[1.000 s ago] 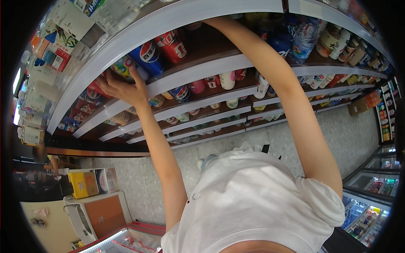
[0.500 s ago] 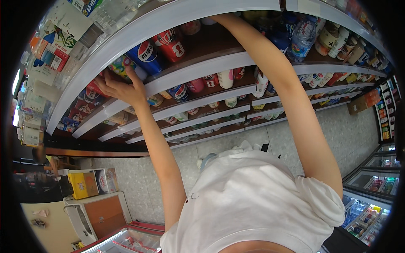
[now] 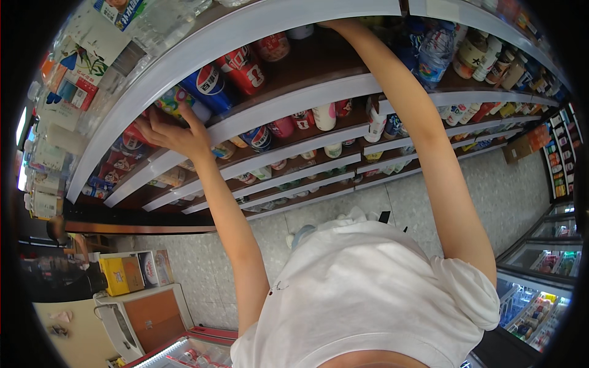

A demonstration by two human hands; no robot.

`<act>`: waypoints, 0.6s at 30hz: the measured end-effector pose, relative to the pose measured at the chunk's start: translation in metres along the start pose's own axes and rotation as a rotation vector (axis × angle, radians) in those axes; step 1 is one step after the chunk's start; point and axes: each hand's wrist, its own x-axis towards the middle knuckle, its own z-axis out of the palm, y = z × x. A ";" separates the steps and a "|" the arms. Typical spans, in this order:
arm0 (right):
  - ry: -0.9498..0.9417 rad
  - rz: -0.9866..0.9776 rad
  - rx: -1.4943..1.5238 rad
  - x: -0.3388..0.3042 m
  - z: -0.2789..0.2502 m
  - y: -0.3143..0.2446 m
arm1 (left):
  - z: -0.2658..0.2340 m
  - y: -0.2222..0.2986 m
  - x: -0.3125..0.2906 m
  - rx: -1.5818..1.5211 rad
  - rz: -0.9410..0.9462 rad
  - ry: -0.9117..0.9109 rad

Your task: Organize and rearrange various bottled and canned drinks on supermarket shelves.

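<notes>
My left hand (image 3: 173,135) reaches onto the upper drink shelf with fingers apart. It is beside a multicoloured can (image 3: 173,98) and red cans (image 3: 132,136); its thumb points up towards the multicoloured one. To the right along the same shelf stand a blue can (image 3: 207,89), a red can (image 3: 241,69) and another reddish can (image 3: 272,46). A pale, whitish container (image 3: 300,31) shows partly under the shelf edge. My right hand (image 3: 331,24) reaches deep under that edge, just right of the pale container; its fingers are hidden.
Lower shelves (image 3: 294,141) hold many cans and bottles. Large water bottles (image 3: 437,55) stand right of my right forearm. Clear bottles (image 3: 178,24) fill the shelf above. Behind me are a red-rimmed freezer (image 3: 190,343), yellow boxes (image 3: 123,273) and lit fridges (image 3: 534,306).
My right hand has shifted a little to the right, and more of the pale container shows beside it. My left hand stays by the same cans, its fingers slightly shifted.
</notes>
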 end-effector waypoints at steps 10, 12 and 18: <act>-0.014 0.021 -0.043 -0.006 -0.008 -0.012 | 0.004 -0.006 -0.003 -0.029 -0.010 0.018; -0.017 0.022 -0.049 -0.011 -0.010 -0.017 | 0.003 -0.006 -0.003 -0.024 -0.025 0.013; -0.027 0.030 -0.067 -0.022 -0.020 -0.028 | 0.000 -0.005 -0.003 -0.023 -0.037 -0.002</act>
